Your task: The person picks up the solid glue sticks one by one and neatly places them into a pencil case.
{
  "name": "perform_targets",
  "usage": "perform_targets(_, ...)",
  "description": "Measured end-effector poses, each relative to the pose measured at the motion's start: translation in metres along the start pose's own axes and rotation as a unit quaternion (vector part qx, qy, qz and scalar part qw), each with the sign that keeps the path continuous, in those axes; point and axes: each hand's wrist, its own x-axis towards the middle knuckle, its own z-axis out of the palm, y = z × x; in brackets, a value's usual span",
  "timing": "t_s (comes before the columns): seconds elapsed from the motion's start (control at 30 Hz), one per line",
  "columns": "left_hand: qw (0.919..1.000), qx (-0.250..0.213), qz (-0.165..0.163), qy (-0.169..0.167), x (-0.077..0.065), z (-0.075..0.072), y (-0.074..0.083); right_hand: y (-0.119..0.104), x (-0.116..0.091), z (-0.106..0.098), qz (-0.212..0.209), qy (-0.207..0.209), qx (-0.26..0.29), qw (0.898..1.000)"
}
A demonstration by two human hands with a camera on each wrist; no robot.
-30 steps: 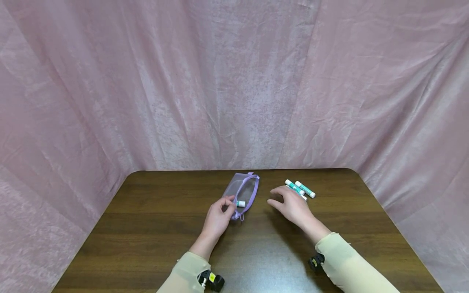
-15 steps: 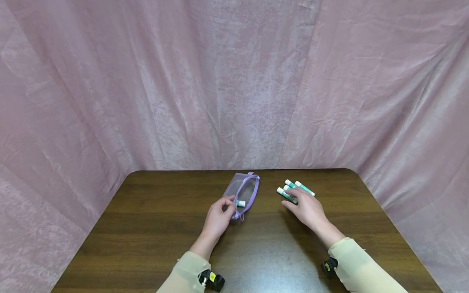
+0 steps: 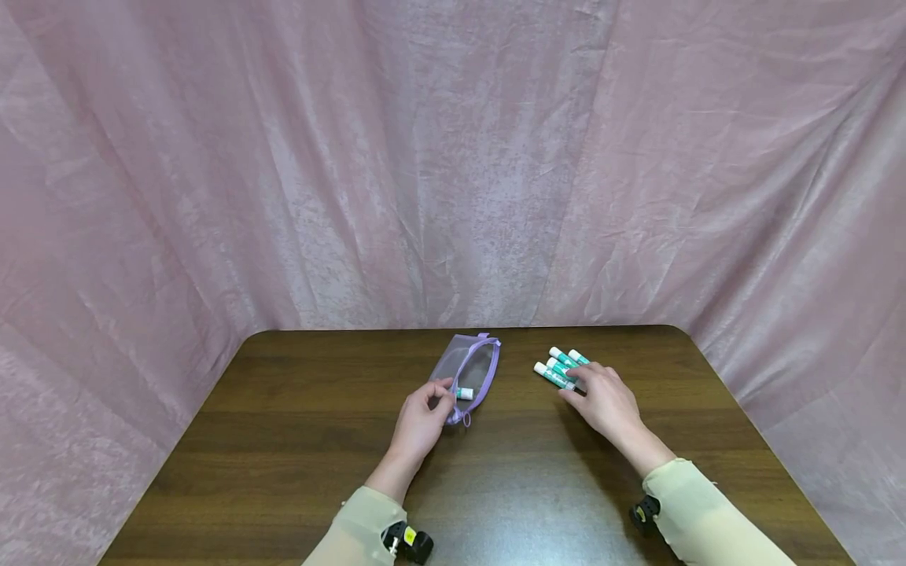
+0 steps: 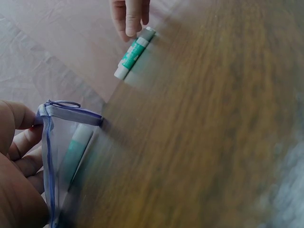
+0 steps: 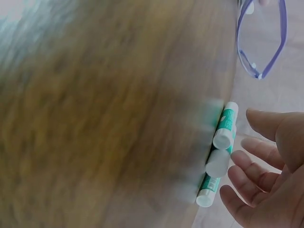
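Lower centre: left hand (image 3: pixel 418 420) pinches pouch (image 3: pixel 463 366). Right of centre: right hand (image 3: pixel 603 402), fingers loosely parted, at tubes (image 3: pixel 557 368); contact unclear. A sideways nudge could roll tubes apart.

bare tabletop (image 3: pixel 518 393) between purple mesh pouch (image 3: pixel 477 368) and green-white tubes (image 3: pixel 554 376), a hand could pass there. pouch mouth gapes right. left hand (image 3: pixel 419 420) blocks the pouch's near-left edge, right hand (image 3: pixel 605 402) the tubes' near-right side. pink curtain (image 3: pixel 453 165) walls the far edge.
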Motion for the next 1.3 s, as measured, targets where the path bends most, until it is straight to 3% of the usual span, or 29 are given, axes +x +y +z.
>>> perform_targets(0.53, 1.0000, 0.000, -0.001, -0.001, 0.001, 0.000, 0.000, 0.006, 0.001, 0.001, 0.018, 0.004, -0.006, 1.000)
perform_targets(1.3, 1.0000, 0.000, 0.001, 0.000, 0.001, 0.001, 0.000, 0.012, 0.004, 0.006, 0.009, 0.011, -0.014, 1.000)
